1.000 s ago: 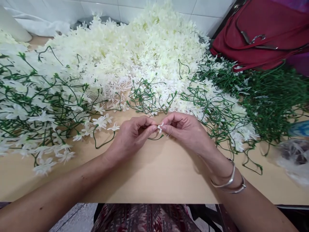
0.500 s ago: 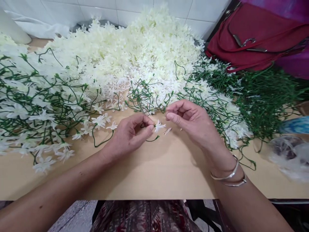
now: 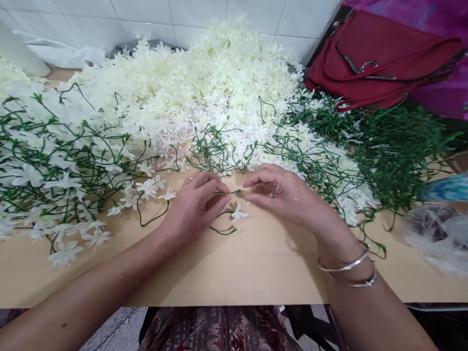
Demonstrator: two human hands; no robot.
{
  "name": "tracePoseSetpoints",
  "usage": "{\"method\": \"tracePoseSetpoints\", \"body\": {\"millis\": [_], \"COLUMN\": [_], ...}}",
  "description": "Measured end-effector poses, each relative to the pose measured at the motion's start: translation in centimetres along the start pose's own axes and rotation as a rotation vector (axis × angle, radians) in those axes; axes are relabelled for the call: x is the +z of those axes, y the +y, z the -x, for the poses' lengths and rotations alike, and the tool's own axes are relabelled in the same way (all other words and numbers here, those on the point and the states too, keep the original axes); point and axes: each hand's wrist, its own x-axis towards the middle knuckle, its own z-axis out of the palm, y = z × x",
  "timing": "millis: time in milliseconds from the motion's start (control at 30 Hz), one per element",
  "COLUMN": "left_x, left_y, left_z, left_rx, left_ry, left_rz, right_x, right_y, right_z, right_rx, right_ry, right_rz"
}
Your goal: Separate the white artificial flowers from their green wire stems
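Note:
A thin green plastic stem (image 3: 237,191) sticks out rightward from between the thumb and fingers of my left hand (image 3: 197,202). My right hand (image 3: 288,195) faces it from the right, thumb and fingertips apart around a gap, close to the stem's tip. Just below, a white artificial flower (image 3: 239,213) on a green stem lies on the tabletop, its stem running back under my left hand. Another bare green stem (image 3: 224,231) rests nearer to me. Small pale bits (image 3: 247,203) show by my right thumb, too small to make out.
White artificial flowers (image 3: 219,73) are heaped along the tiled wall. Stemmed flowers (image 3: 66,180) spread at left, and a bundle of green stems (image 3: 398,141) lies at right. Behind it sits a red handbag (image 3: 380,53). A clear plastic bag (image 3: 435,234) is at the right edge.
The white flower my left hand was pinching now lies on the table, and a bare green stem is in those fingers instead. My right hand has moved slightly left and lower.

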Motion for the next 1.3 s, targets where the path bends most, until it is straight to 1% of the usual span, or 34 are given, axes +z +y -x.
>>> {"method": "tracePoseSetpoints", "body": {"millis": [67,100,167,267,400,467,567,667,767,800,867,900,1000,1033,1100,1200,1300], "left_x": [0.1,0.1,0.1,-0.2,-0.6,-0.5,-0.3,-0.4,-1.1,-1.5,-2.4,-2.9,-3.5,-3.4,-2.9,-1.4,-0.3], "left_y": [-0.1,-0.2,-0.4,-0.7,-1.1,-1.1,-1.0,-1.1,-1.8,-2.1,-3.0,-3.4,-4.1,-4.1,-3.9,-3.1,-2.7], "left_z": [-0.2,-0.3,-0.5,-0.9,-1.0,-1.0,-1.0,-1.1,-1.6,-1.9,-2.6,-3.0,-4.2,-4.5,-4.9,-5.6,-6.4], "left_rx": [-0.037,-0.06,-0.109,-0.152,-0.165,-0.174,-0.173,-0.164,-0.15,-0.129,-0.066,-0.034,0.017,0.026,0.056,0.089,0.068], "left_ry": [0.026,0.043,0.076,0.105,0.107,0.115,0.118,0.111,0.067,0.041,0.011,0.018,0.113,0.137,0.137,0.085,0.038], "left_rz": [-0.027,-0.04,-0.067,-0.082,-0.078,-0.088,-0.093,-0.054,0.007,0.025,0.031,0.018,-0.07,-0.096,-0.128,-0.158,-0.214], "right_x": [-0.6,-0.7,-0.6,-0.2,0.1,0.2,0.6,1.5,2.3,2.5,2.7,2.7,2.5,2.4,2.4,2.4,2.4], "right_y": [0.3,0.4,0.8,0.9,0.5,0.1,-0.3,-0.4,-0.3,-0.2,0.1,0.2,0.7,0.9,1.2,1.6,1.9], "right_z": [0.2,0.2,0.1,-0.2,-0.6,-0.7,-0.7,-0.6,-0.6,-0.6,-0.6,-0.7,-0.8,-0.9,-1.0,-1.0,-1.1], "right_rx": [-0.006,-0.013,-0.022,-0.003,0.03,0.03,0.023,0.01,0.006,0.008,0.02,0.032,0.079,0.091,0.102,0.102,0.106], "right_ry": [-0.077,-0.087,-0.057,0.064,0.273,0.327,0.332,0.269,0.189,0.185,0.206,0.229,0.299,0.319,0.354,0.376,0.365], "right_rz": [0.07,0.105,0.159,0.155,0.078,0.058,-0.014,-0.098,-0.068,-0.033,0.038,0.067,0.111,0.117,0.127,0.142,0.147]}}
